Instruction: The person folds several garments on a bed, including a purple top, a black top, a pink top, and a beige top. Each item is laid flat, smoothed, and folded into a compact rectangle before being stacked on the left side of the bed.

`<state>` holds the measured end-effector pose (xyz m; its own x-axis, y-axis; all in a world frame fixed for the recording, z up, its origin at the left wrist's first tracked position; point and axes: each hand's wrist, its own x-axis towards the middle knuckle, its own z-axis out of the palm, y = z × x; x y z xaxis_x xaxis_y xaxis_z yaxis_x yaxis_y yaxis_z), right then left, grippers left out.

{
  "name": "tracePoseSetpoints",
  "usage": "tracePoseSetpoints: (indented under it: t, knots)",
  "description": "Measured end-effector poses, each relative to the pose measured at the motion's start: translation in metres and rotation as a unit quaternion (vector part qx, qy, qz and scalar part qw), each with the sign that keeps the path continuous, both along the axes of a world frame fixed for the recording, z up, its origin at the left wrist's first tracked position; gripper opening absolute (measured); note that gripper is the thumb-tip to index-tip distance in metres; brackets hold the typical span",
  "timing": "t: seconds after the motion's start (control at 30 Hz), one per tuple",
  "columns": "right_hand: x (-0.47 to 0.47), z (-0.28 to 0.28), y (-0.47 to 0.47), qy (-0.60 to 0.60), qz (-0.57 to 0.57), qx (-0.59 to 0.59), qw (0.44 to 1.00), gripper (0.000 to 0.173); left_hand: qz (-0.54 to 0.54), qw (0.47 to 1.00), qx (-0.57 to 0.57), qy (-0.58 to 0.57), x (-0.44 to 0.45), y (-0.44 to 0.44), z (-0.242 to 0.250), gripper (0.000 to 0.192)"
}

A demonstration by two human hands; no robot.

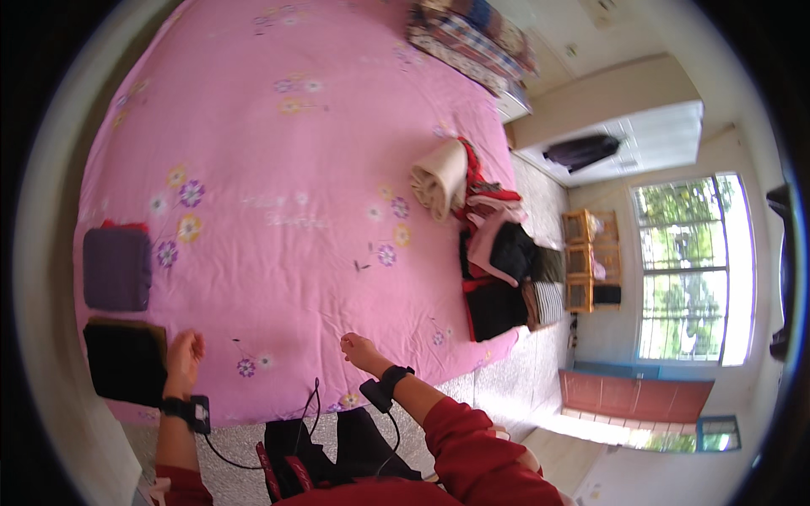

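Observation:
My left hand (185, 359) is at the right edge of a folded black garment stack (125, 364) with a brown layer showing along its far edge. Whether it touches the stack cannot be told; its fingers are loosely curled and partly turned from view. Above that stack lies a folded dark grey garment (118, 269), with a bit of red showing behind it. Over the near part of the pink flowered bedsheet (285, 253), my right hand (364, 353) has its fingers curled in, with nothing visible in them. Both wrists wear black straps with cabled devices.
A heap of clothes (497, 243) in pink, red and black lies along the bed's right edge. Beside it sit a rolled cream cloth (441, 177), a folded black garment (498, 310) and a striped one (548, 302). Folded quilts (474, 44) are stacked at the far right.

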<state>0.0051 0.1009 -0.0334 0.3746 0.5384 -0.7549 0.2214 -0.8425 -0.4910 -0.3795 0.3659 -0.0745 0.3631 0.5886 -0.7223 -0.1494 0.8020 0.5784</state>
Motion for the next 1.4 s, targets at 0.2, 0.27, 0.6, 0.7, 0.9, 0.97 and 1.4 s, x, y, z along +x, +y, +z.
tracePoseSetpoints:
  t: [0.2,0.27,0.6,0.7,0.9,0.97,1.4]
  knots:
    - [0.087,0.008,-0.107,-0.077,-0.029,0.015,0.997,0.030,-0.055,0.995,-0.079,0.009,0.065,-0.085,0.035,0.012]
    - [0.125,0.005,-0.151,-0.114,-0.062,0.022,0.991,0.026,-0.061,0.994,-0.089,0.021,0.081,-0.100,0.050,0.012]
    - [0.357,0.017,-0.352,-0.232,-0.207,0.016,0.950,0.019,-0.023,0.996,-0.019,0.083,0.164,-0.152,0.134,0.014]
    - [0.407,0.051,-0.392,-0.204,-0.446,0.108,0.865,0.029,-0.026,0.998,0.008,0.054,0.190,-0.175,0.155,0.013]
    - [0.475,0.085,-0.434,-0.158,-0.598,0.119,0.776,0.040,-0.011,0.997,0.039,0.058,0.234,-0.221,0.187,0.014]
    - [0.481,0.086,-0.435,-0.118,-0.597,0.122,0.784,0.039,-0.019,0.996,0.049,0.066,0.243,-0.235,0.199,0.014]
    - [0.508,0.068,-0.219,0.062,-0.446,0.224,0.864,0.027,0.018,0.992,0.046,0.116,0.234,-0.317,0.231,0.015]
